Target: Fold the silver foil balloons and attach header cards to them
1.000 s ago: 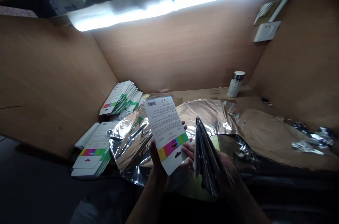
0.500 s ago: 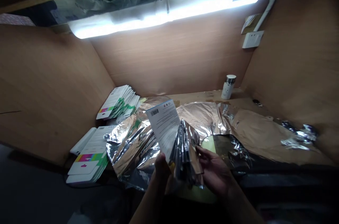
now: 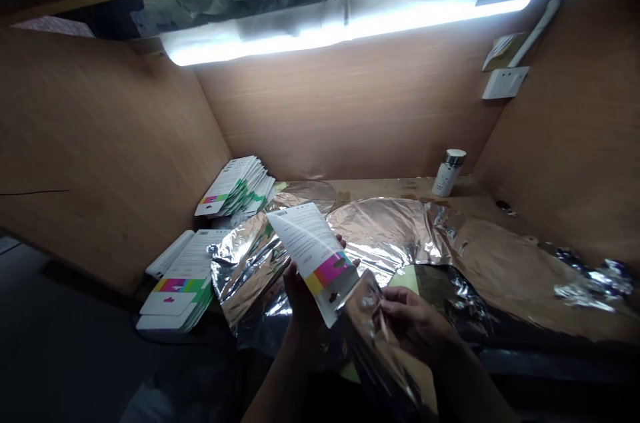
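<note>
My left hand (image 3: 303,293) is closed around a flat white printed card package (image 3: 313,246). It has a yellow, pink and green stripe, small text and a hang hole, and it is tilted with its striped end towards me. In my right hand (image 3: 417,320) is a shiny foil bag (image 3: 383,343), pinched near its top edge and hanging down towards the lower right. The bag's upper edge meets the striped end of the package; whether one is inside the other I cannot tell. Under and beyond my hands lie spread foil bags (image 3: 383,230).
Two stacks of similar packages, a rear stack (image 3: 233,186) and a front stack (image 3: 183,286), stand at the left. A white bottle (image 3: 449,173) is at the back right. Crumpled foil (image 3: 595,283) lies far right. Wooden panels (image 3: 325,116) enclose the bench beneath a tube light (image 3: 350,30).
The foil bag has swung down and right from upright between my hands, opening into a longer shape. The package's striped end has come into view. The camera has turned slightly left.
</note>
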A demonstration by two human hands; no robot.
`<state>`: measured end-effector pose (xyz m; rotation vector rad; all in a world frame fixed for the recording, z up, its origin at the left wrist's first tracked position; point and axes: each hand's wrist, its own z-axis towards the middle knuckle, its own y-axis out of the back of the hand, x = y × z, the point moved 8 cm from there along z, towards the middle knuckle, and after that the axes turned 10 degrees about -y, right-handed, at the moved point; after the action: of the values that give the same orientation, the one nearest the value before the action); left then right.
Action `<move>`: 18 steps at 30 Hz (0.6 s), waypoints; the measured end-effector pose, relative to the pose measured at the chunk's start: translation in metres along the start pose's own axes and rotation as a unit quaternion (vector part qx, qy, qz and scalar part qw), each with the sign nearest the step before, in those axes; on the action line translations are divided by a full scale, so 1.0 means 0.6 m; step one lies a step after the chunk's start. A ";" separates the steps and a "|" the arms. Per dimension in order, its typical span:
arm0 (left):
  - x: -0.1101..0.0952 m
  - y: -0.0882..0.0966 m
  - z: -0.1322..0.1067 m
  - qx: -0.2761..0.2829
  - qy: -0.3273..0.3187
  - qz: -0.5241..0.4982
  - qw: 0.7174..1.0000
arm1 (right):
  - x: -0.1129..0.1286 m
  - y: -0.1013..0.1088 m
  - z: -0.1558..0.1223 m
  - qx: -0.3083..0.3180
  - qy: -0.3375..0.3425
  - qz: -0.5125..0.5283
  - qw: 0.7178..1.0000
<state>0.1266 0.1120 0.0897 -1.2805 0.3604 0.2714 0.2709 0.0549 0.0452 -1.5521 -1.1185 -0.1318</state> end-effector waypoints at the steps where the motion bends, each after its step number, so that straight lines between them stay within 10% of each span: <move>1: -0.003 -0.002 0.002 -0.005 -0.002 -0.015 1.000 | -0.003 0.005 0.003 -0.002 -0.014 -0.042 0.999; 8: 0.013 -0.016 0.000 0.001 0.012 -0.022 1.000 | 0.025 0.025 0.026 -0.115 0.024 -0.163 0.980; 18: 0.035 -0.007 -0.006 0.003 0.008 -0.007 1.000 | 0.023 0.027 0.065 -0.106 0.054 -0.136 0.984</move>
<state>0.1468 0.1072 0.0842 -1.2796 0.3643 0.2480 0.2713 0.0966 0.0292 -1.5489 -1.2582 -0.5280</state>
